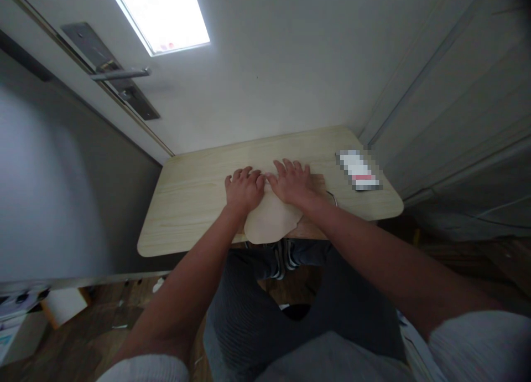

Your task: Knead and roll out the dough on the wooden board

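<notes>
A pale, flat sheet, which looks like rolled-out dough [271, 221], lies on a wooden board [307, 230]. Its rounded near side reaches the table's front edge. My left hand [245, 189] rests on the sheet's far left part, palm down and fingers stretched forward. Beside it, my right hand [292, 181] presses on the far right part with its fingers spread. The thumbs almost meet in the middle. Whatever lies under the palms is hidden. A metal handle [332, 198] sticks out at the board's right side, by my right wrist.
The board is on a light wooden table [186, 194] set against a white door [265, 83] with a lever handle [120, 75]. A phone-like object [359, 170], blurred out, lies at the table's right. My legs [352, 293] are below the front edge.
</notes>
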The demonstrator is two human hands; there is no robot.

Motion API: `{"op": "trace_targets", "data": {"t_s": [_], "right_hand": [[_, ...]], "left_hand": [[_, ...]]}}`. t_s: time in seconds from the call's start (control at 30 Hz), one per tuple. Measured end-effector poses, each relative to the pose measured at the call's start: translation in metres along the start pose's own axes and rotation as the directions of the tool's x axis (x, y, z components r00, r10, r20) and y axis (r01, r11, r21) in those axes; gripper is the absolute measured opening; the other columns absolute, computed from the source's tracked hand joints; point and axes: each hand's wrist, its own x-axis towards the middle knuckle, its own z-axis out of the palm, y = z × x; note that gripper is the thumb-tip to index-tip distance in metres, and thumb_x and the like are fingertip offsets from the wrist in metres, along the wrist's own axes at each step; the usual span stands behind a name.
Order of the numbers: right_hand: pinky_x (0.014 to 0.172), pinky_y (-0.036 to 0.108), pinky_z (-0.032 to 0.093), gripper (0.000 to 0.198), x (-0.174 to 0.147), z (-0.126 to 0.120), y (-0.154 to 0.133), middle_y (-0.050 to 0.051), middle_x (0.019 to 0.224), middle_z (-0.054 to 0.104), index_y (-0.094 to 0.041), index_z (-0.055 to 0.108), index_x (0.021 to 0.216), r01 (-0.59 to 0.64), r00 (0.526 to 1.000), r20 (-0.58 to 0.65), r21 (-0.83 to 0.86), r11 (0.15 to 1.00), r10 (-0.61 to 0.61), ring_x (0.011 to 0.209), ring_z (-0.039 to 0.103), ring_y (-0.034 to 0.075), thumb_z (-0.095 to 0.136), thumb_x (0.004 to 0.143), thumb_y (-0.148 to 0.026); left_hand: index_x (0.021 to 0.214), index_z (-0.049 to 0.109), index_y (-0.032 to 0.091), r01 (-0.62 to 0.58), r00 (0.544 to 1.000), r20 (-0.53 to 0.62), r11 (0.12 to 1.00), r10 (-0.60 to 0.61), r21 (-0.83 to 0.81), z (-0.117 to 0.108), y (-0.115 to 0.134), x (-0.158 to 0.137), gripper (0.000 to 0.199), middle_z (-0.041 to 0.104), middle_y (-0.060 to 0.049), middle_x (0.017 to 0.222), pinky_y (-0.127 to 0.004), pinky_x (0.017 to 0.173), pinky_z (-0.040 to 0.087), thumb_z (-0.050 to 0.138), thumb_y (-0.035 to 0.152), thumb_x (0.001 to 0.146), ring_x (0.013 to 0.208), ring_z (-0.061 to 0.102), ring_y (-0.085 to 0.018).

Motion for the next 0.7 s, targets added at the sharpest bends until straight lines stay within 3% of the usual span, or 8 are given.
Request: {"op": "trace_targets", "data": {"t_s": [0.7], "right_hand": [[0.114,0.059,0.015,0.069,-0.050,-0.014,-0.015,0.019,0.152,0.043,-0.009,0.036,0.151,0.010,1.000,-0.026,0.027,1.000,-0.010,0.138,0.036,0.037,0.029,0.100,-0.055]], "left_hand": [[0.147,0.043,0.023,-0.015,0.999,-0.042,0.997,0.012,-0.073,0.001,-0.001,-0.050,0.055,0.047,-0.008,0.152,-0.054,0.117,0.017,0.019,0.045,0.102,0.144,0.034,-0.026]]}}
